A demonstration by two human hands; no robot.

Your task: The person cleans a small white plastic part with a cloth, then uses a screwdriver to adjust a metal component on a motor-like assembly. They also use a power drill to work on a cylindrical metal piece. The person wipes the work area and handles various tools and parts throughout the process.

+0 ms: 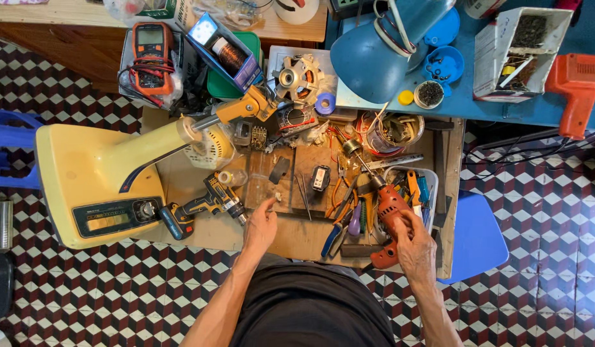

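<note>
My right hand (414,243) grips the handle of a red electric drill (389,215); its chuck points up toward a small motor part with a shaft (353,148). Over the wooden board (297,234) my left hand (261,225) pinches a tiny pale piece at its fingertips near a clear plastic piece (259,186). A yellow-black cordless drill (201,209) lies just left of my left hand. Pliers and several other hand tools (342,222) lie between my two hands.
A yellow fan base (98,177) with its neck lies at the left. A multimeter (150,54), a fan motor (297,78), a blue lamp (381,51), a red heat gun (577,87), a box of screws (519,51) and a blue stool (480,234) surround the board.
</note>
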